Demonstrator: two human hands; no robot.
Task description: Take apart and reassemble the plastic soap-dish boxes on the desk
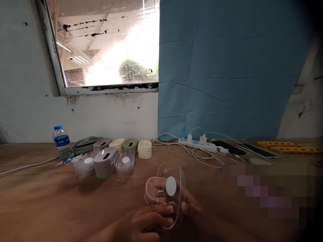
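A clear plastic lid (180, 188) with a round white disc on it is tilted nearly upright in front of me. My right hand (193, 205) grips it, thumb at the right edge and fingers showing through the plastic from behind. From the lower left, my left hand (148, 220) is closed with its fingertips against the lower part of the lid; its other fingers are partly hidden. Just behind the lid sits a short stack of pale pink oval pieces (150, 188), partly covered by the lid and fingers.
Clear lids (124, 162), a lilac container stack (106, 161), a green container (130, 145) and cream pieces (144, 149) stand left. Beyond are a water bottle (62, 146), power strip (196, 145), white cables, phones (257, 150) and yellow bars (292, 148). One right-hand patch is pixelated.
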